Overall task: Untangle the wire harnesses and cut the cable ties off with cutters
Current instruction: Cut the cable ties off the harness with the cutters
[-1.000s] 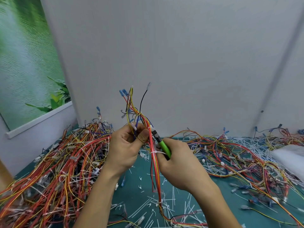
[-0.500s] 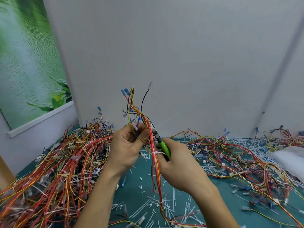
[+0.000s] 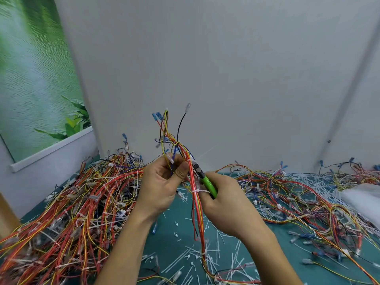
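Closest to me, snipped white cable-tie offcuts [image 3: 185, 258] lie scattered over the teal table mat [image 3: 170, 239], between the person's two bare forearms. Just beyond, the left hand [image 3: 162, 186] has its fingers curled round a wire harness [image 3: 196, 212] of red, orange and yellow wires, the thumb pressed against the bundle. The harness is held upright above the mat: its lower end trails down to the table, and its upper ends fan out above the fist, tipped with blue and clear terminals. The right hand [image 3: 224, 204] grips the green-handled cutters [image 3: 207, 183], whose dark head points up and left, right against the bundle beside the left thumb; whether the blades are apart I cannot tell. A white cable tie [image 3: 198, 191] wraps the bundle just below that, its tail lying across the green handle. To the left, a big tangled heap of harnesses [image 3: 72, 202] covers the table. To the right, a looser spread of wires [image 3: 298, 192] runs towards a white bag [image 3: 362, 200]. Behind everything stands a plain white wall [image 3: 226, 68], with a green plant poster [image 3: 37, 79] at far left.
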A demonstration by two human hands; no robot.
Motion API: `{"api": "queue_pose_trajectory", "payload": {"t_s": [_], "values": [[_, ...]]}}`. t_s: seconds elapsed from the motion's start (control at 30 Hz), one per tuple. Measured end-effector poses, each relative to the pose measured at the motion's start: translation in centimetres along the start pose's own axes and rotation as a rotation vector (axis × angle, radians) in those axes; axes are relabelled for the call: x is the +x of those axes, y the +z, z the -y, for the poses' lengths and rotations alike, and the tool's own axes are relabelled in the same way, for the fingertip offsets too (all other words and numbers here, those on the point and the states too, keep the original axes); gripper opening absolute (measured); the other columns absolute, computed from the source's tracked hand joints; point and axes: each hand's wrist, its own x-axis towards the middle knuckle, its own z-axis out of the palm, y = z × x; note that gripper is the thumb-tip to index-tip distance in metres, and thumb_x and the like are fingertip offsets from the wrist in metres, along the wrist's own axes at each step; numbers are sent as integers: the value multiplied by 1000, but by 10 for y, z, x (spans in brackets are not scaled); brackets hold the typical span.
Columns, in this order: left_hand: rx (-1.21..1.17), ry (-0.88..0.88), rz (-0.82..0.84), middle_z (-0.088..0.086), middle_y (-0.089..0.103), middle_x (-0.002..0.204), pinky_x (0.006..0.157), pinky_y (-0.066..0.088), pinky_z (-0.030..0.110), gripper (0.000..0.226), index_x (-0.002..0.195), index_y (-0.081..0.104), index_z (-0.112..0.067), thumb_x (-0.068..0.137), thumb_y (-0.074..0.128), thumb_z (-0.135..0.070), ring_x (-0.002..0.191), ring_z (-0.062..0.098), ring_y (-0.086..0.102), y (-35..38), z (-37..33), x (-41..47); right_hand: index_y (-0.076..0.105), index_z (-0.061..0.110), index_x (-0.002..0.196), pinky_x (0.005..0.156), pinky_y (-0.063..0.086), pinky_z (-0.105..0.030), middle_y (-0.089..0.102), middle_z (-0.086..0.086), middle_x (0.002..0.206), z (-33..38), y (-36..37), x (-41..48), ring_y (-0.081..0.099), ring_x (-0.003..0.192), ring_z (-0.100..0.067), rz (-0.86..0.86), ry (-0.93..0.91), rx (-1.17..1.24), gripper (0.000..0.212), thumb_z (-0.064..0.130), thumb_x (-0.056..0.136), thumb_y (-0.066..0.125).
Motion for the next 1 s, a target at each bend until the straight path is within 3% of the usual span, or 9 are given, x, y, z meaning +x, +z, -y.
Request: {"api": "queue_pose_trajectory", "payload": {"t_s": [0.33,0.53,1.0], "values": [[1,-10,-15,-3,73,82,71,58,27,31,92,73,-29,81,76,-58,77,12,68,0,4,1,56,14,77,47,30,-26,49,-5,64,-1,2,1,32,51,-15,-8,24,3,21,21,97,57],[21,7,-28,-6,73,81,68,56,22,30,92,73,-35,80,74,-62,74,7,68,3,2,1,55,15,78,48,28,-26,50,-3,64,0,1,1,33,52,-14,-32,7,-12,21,24,97,59],[30,30,-50,-5,70,77,65,55,24,30,92,73,-35,79,74,-62,69,10,64,3,4,1,33,25,67,53,27,-38,41,1,61,-1,3,2,31,56,-21,-102,11,-126,37,20,94,57]]}}
